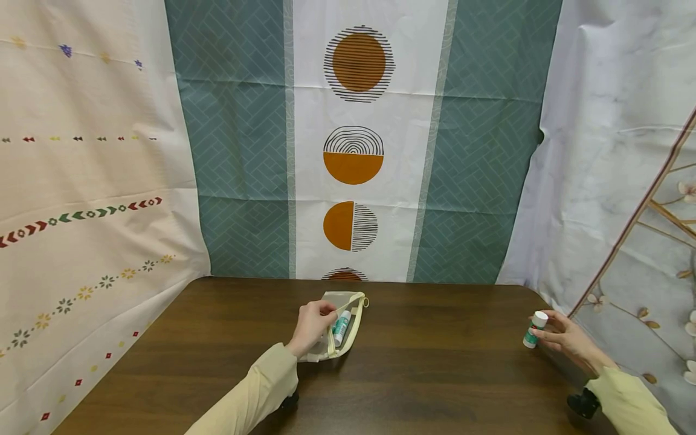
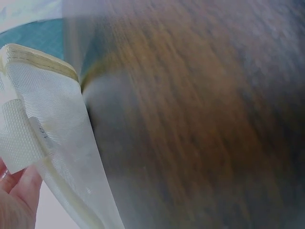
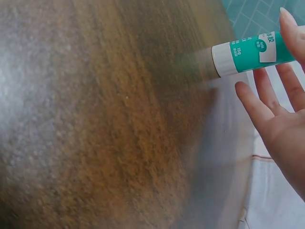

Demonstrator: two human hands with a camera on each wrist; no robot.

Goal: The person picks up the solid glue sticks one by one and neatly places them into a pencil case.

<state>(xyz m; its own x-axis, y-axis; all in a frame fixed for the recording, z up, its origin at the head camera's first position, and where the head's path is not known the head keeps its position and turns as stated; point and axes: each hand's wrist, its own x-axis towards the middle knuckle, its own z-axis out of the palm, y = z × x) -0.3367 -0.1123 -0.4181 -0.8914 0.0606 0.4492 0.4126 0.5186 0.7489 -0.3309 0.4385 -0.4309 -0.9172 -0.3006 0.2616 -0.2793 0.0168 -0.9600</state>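
A see-through mesh zip pouch (image 1: 321, 348) with pale yellow trim lies on the table left of centre. My left hand (image 1: 312, 326) pinches its edge, and the pouch's mouth gapes. Inside it a green and white glue stick (image 1: 341, 328) shows. In the left wrist view the fingers (image 2: 29, 188) hold the pouch's pale fabric tab (image 2: 21, 138). Far to the right, my right hand (image 1: 571, 341) pinches a second glue stick (image 1: 535, 330), white cap up and slightly tilted. The right wrist view shows this glue stick (image 3: 255, 52) between thumb and fingers, the other fingers spread below.
The brown wooden table (image 1: 435, 362) runs back to a hanging green and white curtain (image 1: 359, 121). Patterned cloth (image 1: 98, 241) borders the left side, and a floral white cloth (image 1: 614, 241) borders the right, close by the right hand.
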